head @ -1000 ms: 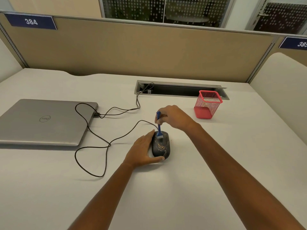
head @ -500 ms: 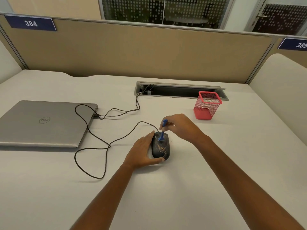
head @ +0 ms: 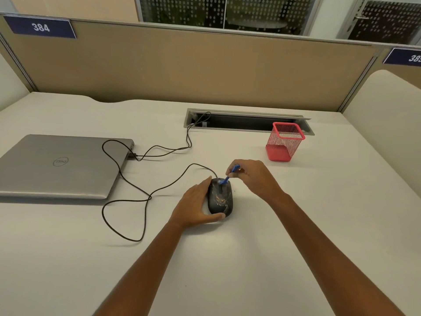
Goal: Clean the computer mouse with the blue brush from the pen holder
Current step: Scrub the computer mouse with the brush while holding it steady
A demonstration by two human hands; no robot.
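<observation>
A: What is the person doing on the desk point(head: 296, 224) at this moment?

B: The person is leaning both bare arms over the white desk. The left hand point(head: 195, 202) is lying beside the mouse point(head: 220, 197), on its left side. The fingers are pressed together along that side, and the thumb is curling around the near end, so the hand is cupping the mouse and touching it.

A: And the other hand?

B: The right hand point(head: 251, 176) is hovering just behind and to the right of the mouse. Its fingers are closed in a pinch on the handle of the blue brush point(head: 229, 175). The brush is tilting, with the handle end up near the fingers and the bristle end down on the far part of the mouse, near the wheel.

A: How is the mouse looking?

B: It is black, with pale and orange-brown marks over its top. It is sitting flat on the desk, around the middle. Its cable point(head: 145, 195) is running away to the left in loose loops across the desk toward the laptop point(head: 59, 166).

A: Is the laptop open?

B: No, the grey laptop is lying closed at the left of the desk. A second cable is going from its right edge into the slot point(head: 246, 122) at the back of the desk.

A: Where is the pen holder?

B: The red mesh pen holder point(head: 283, 142) is standing upright in front of the right end of that slot, well apart from the mouse. It is looking empty inside, as far as one can see through the mesh.
</observation>
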